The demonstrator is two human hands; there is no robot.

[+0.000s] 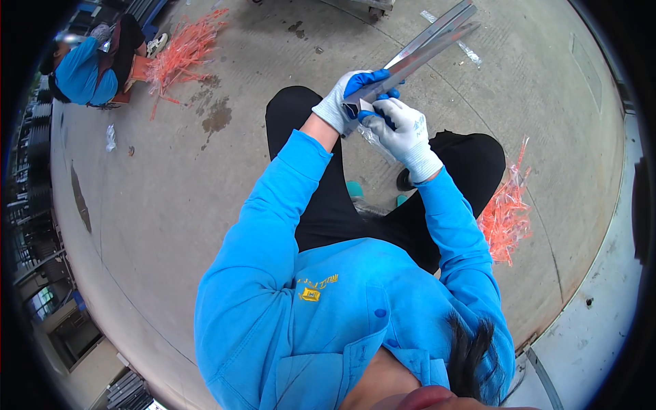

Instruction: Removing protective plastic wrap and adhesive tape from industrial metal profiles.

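Long grey metal profiles slant up and to the right from my hands, their near ends held over my lap. My left hand, in a white glove with blue-coated fingers, is wrapped round them close to that end. A matching glove covers my right hand, whose fingers are bent and closed beside the open profile end. By its fingertips shows a small whitish piece; whether it is loose or part of a profile I cannot tell. Crumpled clear plastic film hangs or lies just below the hands.
A heap of orange plastic strips lies by my right knee, another orange heap at the far left. Next to that heap a co-worker in blue sits low. A wheeled cart stands at the top; a pale metal surface borders the right.
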